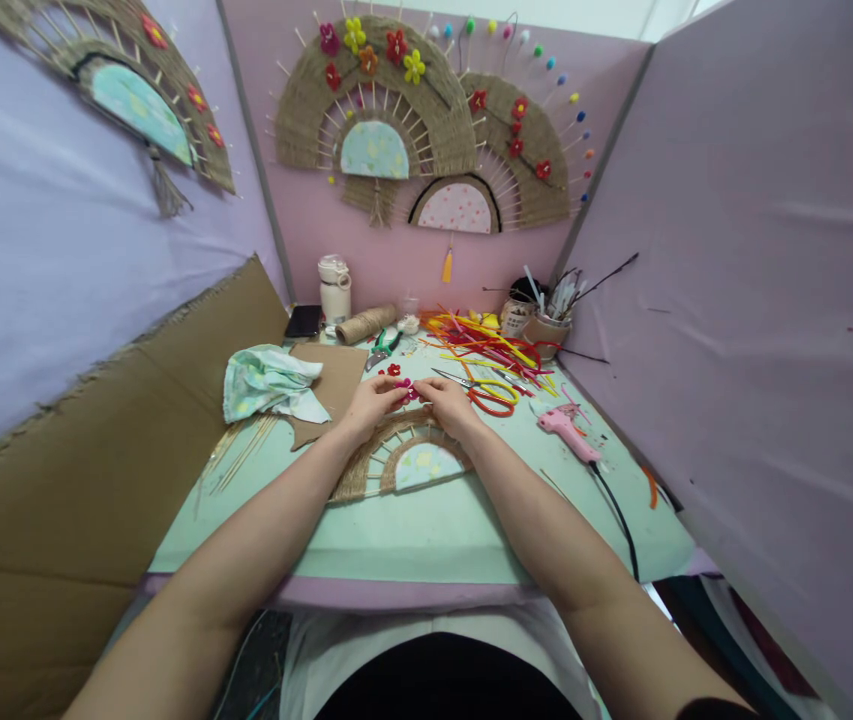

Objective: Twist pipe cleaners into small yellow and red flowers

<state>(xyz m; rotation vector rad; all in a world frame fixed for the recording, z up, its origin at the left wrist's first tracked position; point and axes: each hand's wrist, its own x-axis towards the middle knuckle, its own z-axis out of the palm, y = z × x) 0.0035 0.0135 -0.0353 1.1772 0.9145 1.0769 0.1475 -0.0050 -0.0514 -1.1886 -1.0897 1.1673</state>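
Between my fingertips is a small magenta pipe-cleaner flower [409, 391]. My left hand [375, 402] pinches it from the left, and my right hand [444, 402] grips its right side. Both hands are above the top edge of a fan [361, 470] wrapped in brown twine, which lies on the table with a pale green patterned half-circle [426, 466] at its centre. Just beyond the fingers lies a small red flower [394, 370]. Scissors [490, 388] with yellow and red handles rest to the right of my right hand.
A pink glue gun [568, 430] with a black cord lies at the right. Pipe cleaners [478, 338], pliers [385, 346], a twine roll [366, 324] and a cream bottle [334, 290] are at the back. Crumpled cloth [265, 382] and cardboard [332, 375] lie left. Finished fans [298, 125] hang behind.
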